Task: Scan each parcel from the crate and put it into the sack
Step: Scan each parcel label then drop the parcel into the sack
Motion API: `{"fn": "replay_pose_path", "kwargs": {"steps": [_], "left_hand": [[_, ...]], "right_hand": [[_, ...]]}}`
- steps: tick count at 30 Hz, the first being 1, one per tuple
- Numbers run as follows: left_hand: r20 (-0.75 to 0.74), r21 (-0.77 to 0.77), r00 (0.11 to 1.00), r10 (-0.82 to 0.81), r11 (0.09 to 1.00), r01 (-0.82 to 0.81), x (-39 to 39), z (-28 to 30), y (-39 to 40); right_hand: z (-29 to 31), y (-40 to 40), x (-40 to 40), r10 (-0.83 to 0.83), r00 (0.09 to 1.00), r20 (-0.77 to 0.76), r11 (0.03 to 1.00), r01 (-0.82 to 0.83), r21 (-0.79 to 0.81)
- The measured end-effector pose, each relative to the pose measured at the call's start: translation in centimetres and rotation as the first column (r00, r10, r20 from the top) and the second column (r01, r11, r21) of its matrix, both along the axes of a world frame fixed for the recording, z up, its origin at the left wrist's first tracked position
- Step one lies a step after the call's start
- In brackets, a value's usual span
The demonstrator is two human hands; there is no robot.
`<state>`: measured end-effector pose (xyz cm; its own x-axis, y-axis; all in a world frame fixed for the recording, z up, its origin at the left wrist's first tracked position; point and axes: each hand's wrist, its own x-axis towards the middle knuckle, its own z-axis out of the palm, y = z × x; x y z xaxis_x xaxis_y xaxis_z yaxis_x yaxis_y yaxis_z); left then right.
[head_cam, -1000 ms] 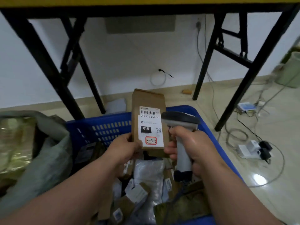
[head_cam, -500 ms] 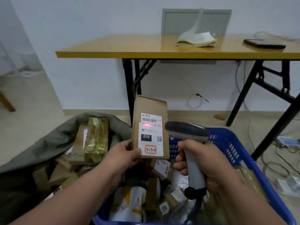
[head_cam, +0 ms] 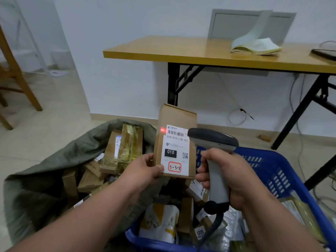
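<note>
White wall and pale tiled floor form the setting, with a yellow-topped folding table (head_cam: 209, 51) on black legs standing behind the work area.

Item under inspection: a tall brown cardboard parcel (head_cam: 175, 140) with a white shipping label, held upright between the sack and the crate. My left hand (head_cam: 143, 170) grips its lower left corner, thumb pressed on the label's edge beside the red-boxed handwritten mark. My right hand (head_cam: 225, 177) is clenched round the grip of a grey handheld barcode scanner (head_cam: 212, 140), whose head sits just beside the parcel's right edge, cable trailing down.

Change noted: half a second ago the red scan light lay across the printed number under the barcode; it now shows as a spot on bare cardboard just left of the barcode. The parcel also sits further over the sack side than a second ago. I judge that either the read is finished and the parcel is on its way across, or the beam has slipped off the code; no frame confirms a successful read.

Outward: the grey-green fabric sack (head_cam: 54, 160) lies open at left, already holding several brown and gold-wrapped boxes. The blue plastic slotted crate (head_cam: 283, 171) at right holds many parcels yet unscanned, so the task is far from complete.
</note>
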<state>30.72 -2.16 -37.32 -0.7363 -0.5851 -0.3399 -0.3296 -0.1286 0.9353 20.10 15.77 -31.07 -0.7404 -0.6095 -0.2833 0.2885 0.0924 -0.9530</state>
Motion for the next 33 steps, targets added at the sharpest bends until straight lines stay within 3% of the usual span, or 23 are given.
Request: {"fn": "replay_pose_path", "kwargs": {"steps": [8,13,18,23,28,33], "left_hand": [[0.01,-0.004,0.998,0.058,0.998,-0.058,2.1,-0.2,-1.8],[0.049,0.001,0.974,0.22,0.975,-0.221,5.2,0.3,-4.9],[0.054,0.027,0.899,0.435,0.899,-0.437,9.7,0.4,-9.4],[0.187,-0.02,0.777,0.601,0.793,-0.609,13.6,-0.8,-12.9],[0.306,-0.059,0.718,0.625,0.766,-0.64,15.3,-2.5,-15.0],[0.281,0.005,0.741,0.61,0.772,-0.636,14.5,-3.8,-16.3]], "right_hand": [[-0.7,-2.0,0.5,0.014,0.999,-0.048,0.999,-0.012,0.031],[-1.1,-3.5,1.2,0.049,0.997,-0.056,0.997,-0.046,0.068],[-1.9,-6.0,2.9,0.113,0.991,-0.066,0.988,-0.105,0.113],[-2.7,-8.6,4.8,0.178,0.983,-0.05,0.972,-0.168,0.164],[-3.7,-10.8,6.0,0.213,0.976,-0.039,0.961,-0.202,0.19],[-4.3,-12.1,6.3,0.219,0.975,-0.034,0.955,-0.207,0.214]]}}
